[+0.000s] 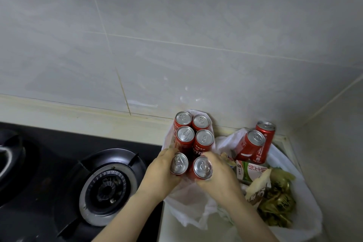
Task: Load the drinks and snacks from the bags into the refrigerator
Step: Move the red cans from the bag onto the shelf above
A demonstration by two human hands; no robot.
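Note:
Several red soda cans (pixel 204 139) stand upright in a tight block inside a white plastic bag (pixel 188 202) on the counter. My left hand (pixel 161 171) grips the near-left can (pixel 179 163). Beside it, my right hand (pixel 218 175) grips the near-right can (pixel 203 167). Both of these cans sit higher than the others. Two more red cans (pixel 255 143) lean in a second white bag (pixel 306 212) at the right, together with a green-and-white carton (pixel 253 171) and gold and green snack packets (pixel 279 202).
A black gas hob (pixel 78 163) with a round burner (pixel 110 184) lies just left of the bags. A grey tiled wall (pixel 176 45) rises close behind, and a side wall (pixel 337 143) closes off the right. The pale counter (pixel 172 232) shows in front.

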